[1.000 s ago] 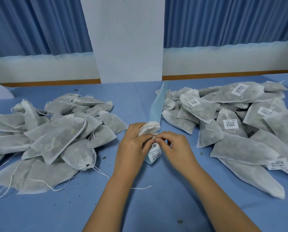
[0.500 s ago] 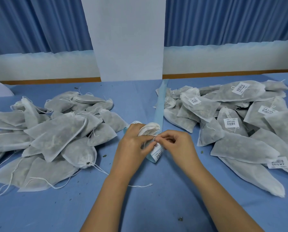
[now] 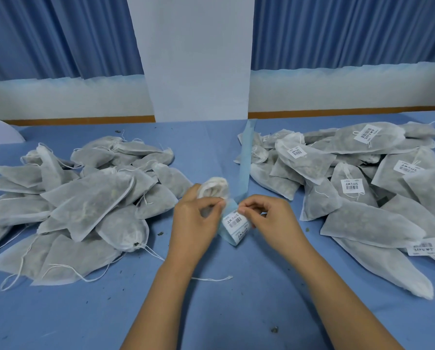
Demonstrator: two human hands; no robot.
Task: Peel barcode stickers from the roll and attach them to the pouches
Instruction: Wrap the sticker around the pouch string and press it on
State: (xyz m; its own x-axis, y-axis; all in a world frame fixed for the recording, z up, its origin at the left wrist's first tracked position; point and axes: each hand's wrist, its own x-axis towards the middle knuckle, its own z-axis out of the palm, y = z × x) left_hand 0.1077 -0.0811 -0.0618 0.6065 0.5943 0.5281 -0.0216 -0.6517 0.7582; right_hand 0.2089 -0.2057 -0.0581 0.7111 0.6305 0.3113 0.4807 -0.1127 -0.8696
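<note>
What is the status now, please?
Left hand grips a pouch. Right hand pinches barcode sticker on blue liner strip. Nothing in the way.

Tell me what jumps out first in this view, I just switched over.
At centre, the left hand grips a white pouch while the right hand pinches a barcode sticker on the blue backing strip. A heap of unlabelled pouches lies on the left of the table, and labelled pouches pile up on the right.

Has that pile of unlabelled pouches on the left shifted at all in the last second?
No. The unlabelled pile lies just where it was, left of the white pillar, with its pouches in the same arrangement.
</note>
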